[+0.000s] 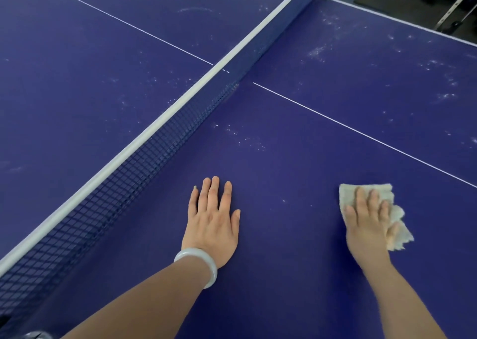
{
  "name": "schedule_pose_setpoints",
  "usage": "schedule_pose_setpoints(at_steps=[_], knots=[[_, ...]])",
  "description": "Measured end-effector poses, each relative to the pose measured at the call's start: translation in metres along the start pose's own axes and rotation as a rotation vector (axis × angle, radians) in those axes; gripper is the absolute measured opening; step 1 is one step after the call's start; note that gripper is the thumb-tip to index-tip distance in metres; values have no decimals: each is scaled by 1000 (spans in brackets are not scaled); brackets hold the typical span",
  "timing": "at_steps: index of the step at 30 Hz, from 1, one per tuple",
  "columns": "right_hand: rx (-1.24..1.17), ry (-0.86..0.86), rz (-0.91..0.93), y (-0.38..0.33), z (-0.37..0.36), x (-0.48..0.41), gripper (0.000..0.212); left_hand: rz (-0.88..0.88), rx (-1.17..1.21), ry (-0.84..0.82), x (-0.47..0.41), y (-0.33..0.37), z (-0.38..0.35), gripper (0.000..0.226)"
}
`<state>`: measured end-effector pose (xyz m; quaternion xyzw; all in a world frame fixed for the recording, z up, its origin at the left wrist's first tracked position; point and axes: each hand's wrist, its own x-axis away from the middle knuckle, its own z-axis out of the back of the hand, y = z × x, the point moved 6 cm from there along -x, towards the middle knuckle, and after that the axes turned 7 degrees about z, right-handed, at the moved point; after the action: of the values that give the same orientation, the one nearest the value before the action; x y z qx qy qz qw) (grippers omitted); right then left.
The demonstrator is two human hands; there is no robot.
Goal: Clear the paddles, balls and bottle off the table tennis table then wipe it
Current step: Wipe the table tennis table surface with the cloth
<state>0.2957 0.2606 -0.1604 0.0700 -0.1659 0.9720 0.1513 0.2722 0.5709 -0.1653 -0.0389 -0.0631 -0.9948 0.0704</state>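
The blue table tennis table (296, 158) fills the view, with pale dust marks scattered over both halves. My right hand (366, 222) presses flat on a beige cloth (346, 196) that lies on the near half, fingers straight. My left hand (214, 217) rests flat on the table surface, palm down, just right of the net, with a pale bangle on its wrist. No paddles, balls or bottle show on the table.
The net (144, 152) with its white top band runs diagonally from lower left to upper right. A white centre line (361, 132) crosses the near half. Beyond the far right edge is dark floor with a metal frame (454, 10).
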Motion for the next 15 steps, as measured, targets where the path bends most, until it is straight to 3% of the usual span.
schedule_pose_setpoints(at_steps=[3, 6, 8, 10, 13, 15], knots=[[183, 12, 184, -61, -29, 34, 57, -9, -1, 15, 1, 0, 1, 69], [141, -95, 527, -130, -57, 44, 57, -14, 18, 25, 1, 0, 3, 67], [157, -156, 663, -143, -59, 36, 56, -15, 28, 33, 1, 0, 3, 63], [189, -138, 555, -114, -49, 18, 56, -8, 31, 33, 1, -1, 1, 62], [194, -32, 155, -39, -24, 20, 56, -7, 35, 31, 0, -1, 0, 65], [206, 11, 82, -29, -22, 53, 56, -10, 40, 29, -1, -1, -2, 65]])
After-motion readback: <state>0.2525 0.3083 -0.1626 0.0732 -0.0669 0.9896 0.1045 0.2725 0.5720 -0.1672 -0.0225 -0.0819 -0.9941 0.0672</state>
